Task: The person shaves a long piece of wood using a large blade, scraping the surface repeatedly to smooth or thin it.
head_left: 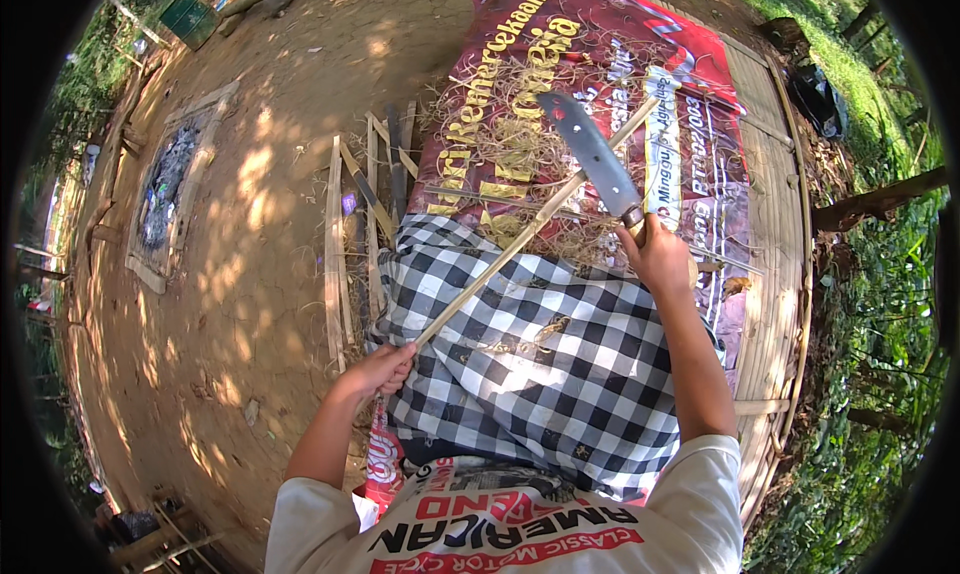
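My left hand (380,370) is closed around the near end of a long pale bamboo strip (488,272), which slants up and away to the right. In my right hand (662,258) is the wooden handle of a machete (592,152) with a broad dark blade. The blade crosses over the strip's far part; whether its edge touches the bamboo I cannot tell. A black-and-white checkered cloth (530,384) covers my lap beneath the strip. Thin curly shavings (510,146) lie scattered beyond it on a red printed banner (705,179).
The banner lies over a bamboo slat platform (785,224). Several split bamboo pieces (334,254) rest along its left side on the bare earth (250,274). Farther left is an ash-filled fire pit (168,189). A green bin (188,18) stands at the far left; plants (890,374) grow at right.
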The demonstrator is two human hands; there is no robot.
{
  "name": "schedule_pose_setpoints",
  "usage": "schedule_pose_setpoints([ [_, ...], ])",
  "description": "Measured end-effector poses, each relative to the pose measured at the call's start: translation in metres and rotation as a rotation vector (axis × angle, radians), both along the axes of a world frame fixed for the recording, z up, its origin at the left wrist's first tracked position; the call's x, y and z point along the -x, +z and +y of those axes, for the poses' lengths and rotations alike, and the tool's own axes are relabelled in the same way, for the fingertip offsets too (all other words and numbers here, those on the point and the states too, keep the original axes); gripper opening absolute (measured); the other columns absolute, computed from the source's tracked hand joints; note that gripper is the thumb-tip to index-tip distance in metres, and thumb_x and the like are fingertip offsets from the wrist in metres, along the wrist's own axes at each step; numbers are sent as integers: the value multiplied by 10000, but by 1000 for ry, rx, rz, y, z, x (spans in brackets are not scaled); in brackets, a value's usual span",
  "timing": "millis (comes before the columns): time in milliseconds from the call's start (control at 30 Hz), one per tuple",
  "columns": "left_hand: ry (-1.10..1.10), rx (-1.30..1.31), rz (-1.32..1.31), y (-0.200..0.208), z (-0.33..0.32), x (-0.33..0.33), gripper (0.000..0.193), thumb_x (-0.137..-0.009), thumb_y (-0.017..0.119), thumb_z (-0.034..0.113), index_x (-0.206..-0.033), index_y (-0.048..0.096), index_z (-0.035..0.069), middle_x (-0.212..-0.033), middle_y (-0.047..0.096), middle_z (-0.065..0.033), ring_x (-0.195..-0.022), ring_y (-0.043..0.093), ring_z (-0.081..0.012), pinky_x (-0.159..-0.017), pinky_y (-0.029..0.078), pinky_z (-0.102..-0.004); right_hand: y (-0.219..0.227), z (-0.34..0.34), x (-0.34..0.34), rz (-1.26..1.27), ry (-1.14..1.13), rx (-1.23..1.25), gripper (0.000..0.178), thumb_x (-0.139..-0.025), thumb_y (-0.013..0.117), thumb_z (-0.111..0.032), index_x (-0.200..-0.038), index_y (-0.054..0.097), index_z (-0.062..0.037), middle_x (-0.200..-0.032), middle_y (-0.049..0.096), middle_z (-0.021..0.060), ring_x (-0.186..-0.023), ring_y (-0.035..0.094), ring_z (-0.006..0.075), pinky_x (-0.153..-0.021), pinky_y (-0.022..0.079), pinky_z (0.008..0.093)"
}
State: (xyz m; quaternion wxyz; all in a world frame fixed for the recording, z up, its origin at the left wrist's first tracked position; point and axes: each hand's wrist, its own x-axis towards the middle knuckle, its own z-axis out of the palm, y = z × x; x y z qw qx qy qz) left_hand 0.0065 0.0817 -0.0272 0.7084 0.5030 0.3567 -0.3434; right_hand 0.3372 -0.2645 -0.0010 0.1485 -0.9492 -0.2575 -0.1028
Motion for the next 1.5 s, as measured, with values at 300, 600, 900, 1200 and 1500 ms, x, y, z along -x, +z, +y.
schedule_pose_setpoints([
  [300,18,74,69,-6,6,-2,547,-990,440,523,-600,278,174,-502,208,86,-377,203,-63,-367,126,-260,-7,48,88,57,572,27,570,-813,622,-604,-845,537,-41,-653,586,115,-561,612,274,-547,500,372],
  [600,7,163,111,-5,12,-4,578,-971,394,600,-586,254,192,-496,196,78,-383,166,-69,-371,119,-262,-16,35,45,-116,522,28,524,-791,659,-569,-796,561,-54,-658,558,80,-569,607,238,-548,502,355],
  [900,35,212,111,-12,12,-1,570,-973,409,586,-595,260,185,-500,195,81,-387,164,-64,-382,119,-253,-8,73,94,-76,710,35,544,-811,609,-614,-834,551,-73,-657,569,76,-526,589,235,-526,481,348],
  [1200,49,228,116,-11,10,-4,558,-975,429,566,-603,275,179,-499,202,80,-378,182,-58,-366,126,-247,-12,64,76,78,465,-21,562,-789,643,-615,-848,552,-63,-664,587,95,-551,626,268,-506,501,357],
  [1500,14,181,62,-10,9,2,565,-975,423,570,-597,268,180,-495,190,80,-373,182,-61,-369,122,-251,-15,44,15,-74,233,58,533,-833,614,-593,-834,539,-65,-648,614,113,-549,632,287,-508,505,395],
])
